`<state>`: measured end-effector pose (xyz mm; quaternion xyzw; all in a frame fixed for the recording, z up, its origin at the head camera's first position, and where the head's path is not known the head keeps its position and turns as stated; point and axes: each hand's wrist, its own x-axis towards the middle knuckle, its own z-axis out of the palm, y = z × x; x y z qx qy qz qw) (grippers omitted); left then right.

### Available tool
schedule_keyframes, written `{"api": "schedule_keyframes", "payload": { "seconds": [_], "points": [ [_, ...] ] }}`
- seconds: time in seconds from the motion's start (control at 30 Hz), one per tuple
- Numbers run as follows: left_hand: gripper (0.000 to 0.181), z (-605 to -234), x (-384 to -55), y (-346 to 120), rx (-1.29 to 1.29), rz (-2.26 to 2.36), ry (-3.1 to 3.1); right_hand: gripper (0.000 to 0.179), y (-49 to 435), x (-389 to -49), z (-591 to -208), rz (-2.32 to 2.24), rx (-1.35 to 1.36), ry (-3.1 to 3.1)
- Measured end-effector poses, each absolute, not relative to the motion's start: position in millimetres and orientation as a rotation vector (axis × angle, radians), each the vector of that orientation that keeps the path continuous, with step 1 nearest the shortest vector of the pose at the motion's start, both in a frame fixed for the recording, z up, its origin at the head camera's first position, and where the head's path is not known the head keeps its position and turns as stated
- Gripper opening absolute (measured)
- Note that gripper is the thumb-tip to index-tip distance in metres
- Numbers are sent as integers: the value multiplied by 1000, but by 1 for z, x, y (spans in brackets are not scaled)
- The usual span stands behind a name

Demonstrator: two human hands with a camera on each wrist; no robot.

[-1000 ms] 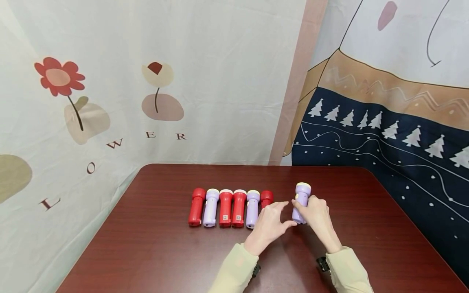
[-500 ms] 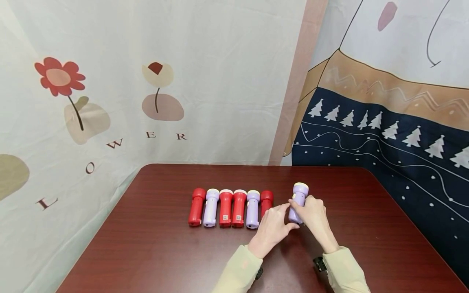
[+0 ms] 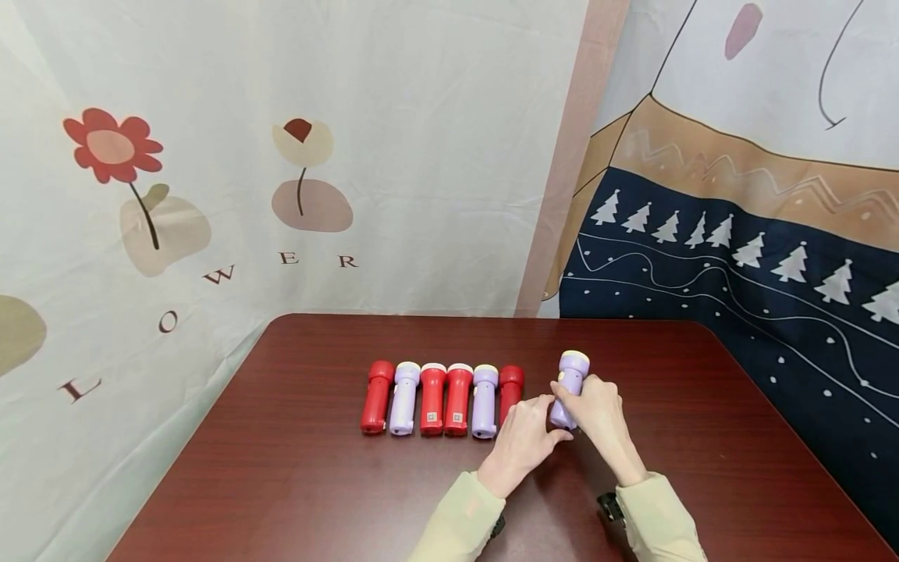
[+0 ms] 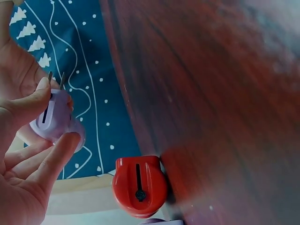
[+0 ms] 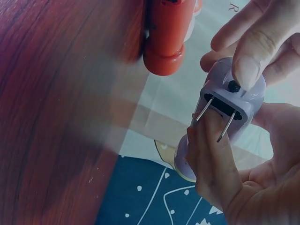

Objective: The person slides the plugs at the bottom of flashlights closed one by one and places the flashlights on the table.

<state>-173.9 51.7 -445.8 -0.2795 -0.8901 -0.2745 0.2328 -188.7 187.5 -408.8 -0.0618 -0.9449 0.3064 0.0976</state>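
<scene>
In the head view my right hand (image 3: 602,414) grips a lilac flashlight (image 3: 573,376), its pale-rimmed head pointing away from me. My left hand (image 3: 521,439) meets its tail end from the left. Two metal plug prongs (image 5: 227,126) stick out of a dark slot in that tail, as the right wrist view shows. The left thumb (image 5: 248,70) presses beside a black slider knob there, while left fingers lie along the other side, so the tail is pinched between them. A red flashlight (image 3: 511,382) lies just left, its lower part hidden by my left hand.
Several flashlights lie side by side in a row on the dark red-brown table (image 3: 302,484), among them a red one (image 3: 378,398) at the left end and a lilac one (image 3: 485,402). A printed cloth (image 3: 421,156) hangs behind the table.
My right hand has brought the lilac flashlight slightly left. My left hand has moved right, from apart to touching its tail end. The row of flashlights stays put.
</scene>
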Motion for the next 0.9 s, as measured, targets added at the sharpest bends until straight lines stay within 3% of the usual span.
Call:
{"api": "schedule_keyframes", "payload": {
  "seconds": [0.9],
  "points": [
    [33,-444,-175,54,-740,-666,-2358,43,184,-187,-402,935,-173,-2772]
  ]
}}
